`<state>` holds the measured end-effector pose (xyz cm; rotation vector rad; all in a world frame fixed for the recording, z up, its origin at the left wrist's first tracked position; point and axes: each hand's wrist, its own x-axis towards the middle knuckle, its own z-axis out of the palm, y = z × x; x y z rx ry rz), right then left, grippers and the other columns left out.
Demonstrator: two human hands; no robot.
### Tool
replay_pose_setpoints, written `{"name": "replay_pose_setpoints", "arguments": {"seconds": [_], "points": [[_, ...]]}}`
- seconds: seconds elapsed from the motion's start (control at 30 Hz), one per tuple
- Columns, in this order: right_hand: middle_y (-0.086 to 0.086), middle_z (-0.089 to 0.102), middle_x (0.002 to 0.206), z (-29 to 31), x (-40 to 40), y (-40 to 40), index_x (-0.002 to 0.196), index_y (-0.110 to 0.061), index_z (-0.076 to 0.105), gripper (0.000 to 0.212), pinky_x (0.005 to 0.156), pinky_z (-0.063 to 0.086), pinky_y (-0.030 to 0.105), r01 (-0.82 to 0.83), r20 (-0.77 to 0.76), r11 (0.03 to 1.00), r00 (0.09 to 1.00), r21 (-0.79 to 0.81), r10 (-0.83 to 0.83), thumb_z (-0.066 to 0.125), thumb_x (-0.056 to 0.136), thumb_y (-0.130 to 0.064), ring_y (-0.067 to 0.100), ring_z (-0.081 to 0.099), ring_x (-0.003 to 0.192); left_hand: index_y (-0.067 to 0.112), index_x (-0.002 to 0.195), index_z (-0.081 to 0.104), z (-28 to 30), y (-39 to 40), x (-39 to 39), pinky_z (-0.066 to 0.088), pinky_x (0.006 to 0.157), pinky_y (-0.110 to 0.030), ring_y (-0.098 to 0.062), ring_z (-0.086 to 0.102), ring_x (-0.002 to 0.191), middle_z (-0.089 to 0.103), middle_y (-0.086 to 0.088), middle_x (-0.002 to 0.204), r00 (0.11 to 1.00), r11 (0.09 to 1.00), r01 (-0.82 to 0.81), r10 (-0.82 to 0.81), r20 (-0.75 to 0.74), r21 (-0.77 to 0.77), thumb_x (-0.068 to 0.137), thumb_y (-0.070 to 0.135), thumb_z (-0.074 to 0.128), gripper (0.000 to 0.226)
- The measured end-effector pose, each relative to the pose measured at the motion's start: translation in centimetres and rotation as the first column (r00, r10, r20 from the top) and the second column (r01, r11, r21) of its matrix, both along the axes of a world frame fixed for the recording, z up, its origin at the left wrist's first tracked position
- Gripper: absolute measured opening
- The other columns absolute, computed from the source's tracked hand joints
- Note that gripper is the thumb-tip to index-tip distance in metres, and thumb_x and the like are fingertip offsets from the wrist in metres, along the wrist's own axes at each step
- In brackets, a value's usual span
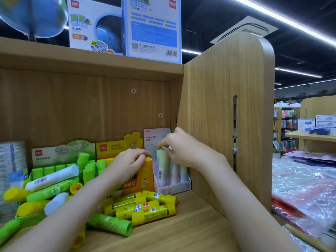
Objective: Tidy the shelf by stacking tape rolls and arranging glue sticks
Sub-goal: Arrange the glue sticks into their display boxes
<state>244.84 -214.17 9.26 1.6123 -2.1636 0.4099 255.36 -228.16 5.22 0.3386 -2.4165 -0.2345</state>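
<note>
Glue sticks (145, 210) lay loose in a heap on the wooden shelf (181, 231), yellow ones in front of the display boxes and green ones further left, some across one another. Behind them stood three open boxes in a row against the back panel: a green box (60, 155) on the left with green sticks upright inside and several lying slantwise over its front, a yellow box (138, 182) in the middle, and a white box (174, 188) on the right, just beside the shelf's side wall (227, 106). Pastel sticks (172, 170) stood upright in the white box. The right hand (183, 148) was over that box, its fingertips pinching the top of one pastel stick (161, 160), a narrow grip closed on the cap. The left hand (129, 162) hovered at the upper edge of the yellow box with fingers curled; whether it held anything could not be told. Tape rolls (11, 160) stood stacked at the far left edge, blurred. On top of the shelf sat two globe boxes (127, 28) and part of a globe (32, 15).
</note>
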Motion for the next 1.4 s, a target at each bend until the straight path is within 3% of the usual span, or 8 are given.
{"name": "replay_pose_setpoints", "arguments": {"seconds": [0.33,0.43,0.63,0.77,0.93,1.1,1.23,1.4], "points": [[0.009,0.051,0.12,1.2,-1.7,-3.1,0.126,-0.023,0.055,0.042,0.078,0.043,0.033,0.012,0.091,0.998,0.996,-0.056,-0.007,0.045,0.09,-0.002,0.029,0.049,0.11,0.027,0.11,0.062,0.0,-0.4,-0.1,0.03,0.084,-0.018,-0.003,0.046,0.108,0.052,0.018,0.107,0.999,0.999,0.033,-0.033,0.001,-0.011,0.099,0.017,0.036,0.03],[0.014,0.047,0.124,1.5,-1.9,-3.8,0.128,-0.018,0.052,0.044,0.08,0.041,0.034,0.01,0.124,0.999,0.992,-0.039,-0.005,0.043,0.09,0.002,0.03,0.046,0.116,0.035,0.102,0.059,-0.2,-0.7,-0.1,0.033,0.085,-0.021,-0.004,0.048,0.107,0.054,0.018,0.108,0.999,0.999,0.039,-0.039,0.01,-0.005,0.096,0.032,0.032,0.028],[0.019,0.049,0.124,0.4,-2.1,-4.7,0.127,-0.012,0.053,0.038,0.091,0.041,0.04,-0.024,0.117,0.999,0.993,-0.021,0.027,0.044,0.092,0.0,0.032,0.039,0.123,0.025,0.113,0.061,-0.5,-1.4,-0.6,0.033,0.089,-0.017,-0.002,0.049,0.111,0.057,0.013,0.119,1.0,0.996,0.018,-0.018,-0.003,-0.083,0.078,0.048,0.021,0.058],[0.019,0.051,0.118,-0.1,-2.1,-4.8,0.118,-0.007,0.056,0.027,0.085,0.044,0.037,-0.062,0.125,0.997,0.99,-0.037,0.066,0.053,0.09,-0.007,0.032,0.05,0.111,0.029,0.113,0.061,-0.6,-1.3,-0.5,0.034,0.088,-0.019,-0.004,0.048,0.111,0.057,0.012,0.12,1.0,0.999,-0.002,0.002,0.004,-0.045,0.089,0.039,0.028,0.042],[0.018,0.052,0.115,-0.7,-2.3,-5.0,0.111,-0.007,0.058,0.022,0.088,0.046,0.04,-0.066,0.115,0.991,0.99,-0.116,0.08,0.055,0.089,-0.009,0.035,0.053,0.106,0.054,0.091,0.045,-0.4,-0.7,-0.1,0.034,0.081,-0.02,-0.004,0.048,0.104,0.054,0.016,0.111,0.999,0.999,0.019,-0.018,0.029,-0.026,0.08,0.043,0.025,0.025],[0.016,0.057,0.113,-1.0,-2.5,-5.1,0.107,-0.007,0.061,0.018,0.096,0.038,0.041,-0.065,0.084,0.982,0.993,-0.18,0.081,0.056,0.09,-0.011,0.03,0.048,0.111,0.053,0.094,0.047,-0.4,-0.8,-0.1,0.039,0.078,-0.02,-0.012,0.055,0.1,0.061,0.006,0.112,1.0,1.0,0.006,-0.006,0.028,-0.011,0.09,0.042,0.03,0.02],[0.011,0.061,0.109,-1.0,-2.6,-5.3,0.102,-0.008,0.062,0.015,0.096,0.035,0.042,-0.065,0.072,0.977,0.994,-0.206,0.081,0.056,0.09,-0.014,0.028,0.046,0.113,0.051,0.095,0.048,-0.4,-0.7,-0.1,0.034,0.078,-0.008,-0.009,0.052,0.1,0.057,0.01,0.113,1.0,1.0,0.001,0.0,0.027,-0.013,0.098,0.034,0.034,0.021],[0.011,0.062,0.107,-1.1,-2.5,-5.0,0.1,-0.009,0.064,0.013,0.096,0.036,0.043,-0.089,0.048,0.975,0.994,-0.202,0.101,0.054,0.091,-0.013,0.026,0.044,0.114,0.04,0.105,0.052,-0.4,-0.6,0.0,0.035,0.078,-0.02,-0.007,0.049,0.103,0.054,0.01,0.114,1.0,1.0,-0.02,0.02,0.016,-0.014,0.099,0.021,0.037,0.026]]}}
